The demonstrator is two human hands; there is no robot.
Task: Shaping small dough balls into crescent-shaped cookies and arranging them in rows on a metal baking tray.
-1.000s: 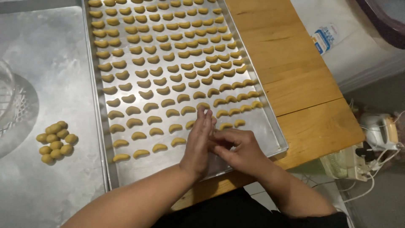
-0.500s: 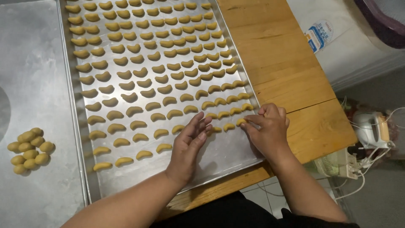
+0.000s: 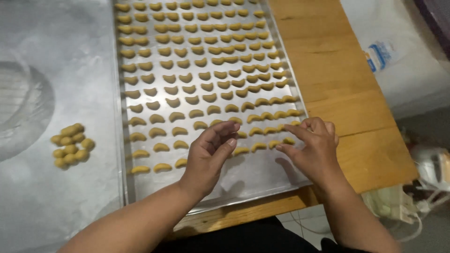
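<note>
While both hands hover low over the near end of the metal baking tray, rows of crescent-shaped dough pieces are seen laid out across most of its surface. The left hand is held loosely curled, fingers bent and thumb apart from them; nothing is seen gripped in it. Its fingertips are placed just beside the near rows of crescents, above a bare patch of tray. The right hand is held palm down with fingers spread and slightly bent; its fingertips are set at a crescent dough piece at the right end of the last rows, near the tray's right rim. Whether that piece is pinched or only touched cannot be told.

The tray is rested partly on a wooden table and lies just beside a metal work surface on the left. On that surface, well apart from the hands, a small cluster of unshaped dough balls is noted. To the right of the table, a white sheet with a small blue-printed packet is visible. White cables are seen at lower right, below the table edge.
</note>
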